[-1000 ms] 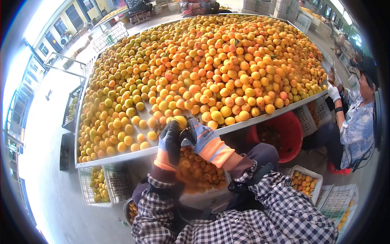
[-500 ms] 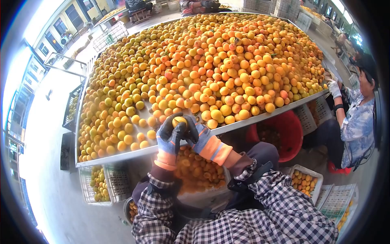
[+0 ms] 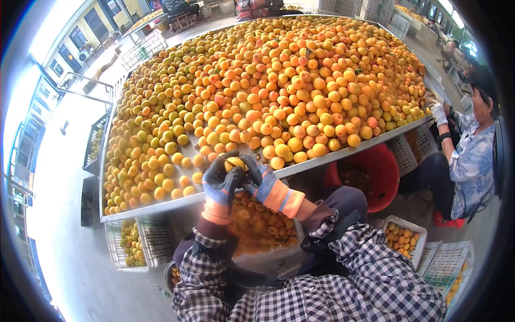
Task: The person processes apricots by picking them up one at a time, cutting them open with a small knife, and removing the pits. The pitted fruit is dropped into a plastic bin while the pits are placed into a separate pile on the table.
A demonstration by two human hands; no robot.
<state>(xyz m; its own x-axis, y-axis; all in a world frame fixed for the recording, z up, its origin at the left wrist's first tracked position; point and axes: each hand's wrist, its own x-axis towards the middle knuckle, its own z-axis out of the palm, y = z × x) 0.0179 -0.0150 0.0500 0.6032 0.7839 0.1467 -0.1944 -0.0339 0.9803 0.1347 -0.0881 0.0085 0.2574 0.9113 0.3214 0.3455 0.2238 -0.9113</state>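
One yellow apricot (image 3: pixel 234 163) sits between my two gloved hands, just over the near edge of the metal table (image 3: pixel 185 203). My left hand (image 3: pixel 219 180), in a grey, blue and orange glove, is closed round its left side. From the right, my right hand (image 3: pixel 261 180) presses its fingers against the same fruit. Whether the apricot is cut cannot be made out. A large heap of apricots (image 3: pixel 300 80) covers most of the table beyond my hands. Below them, a container of apricot pieces (image 3: pixel 265 225) stands by my knees.
A red tub (image 3: pixel 383 177) stands under the table's edge to the right. White crates hold apricots at the lower left (image 3: pixel 131 244) and lower right (image 3: pixel 402 241). A co-worker (image 3: pixel 472 155) with white gloves sits at the table's right side.
Both hands stay on the apricot and have shifted very slightly downward. The fingers have moved a little around the fruit.
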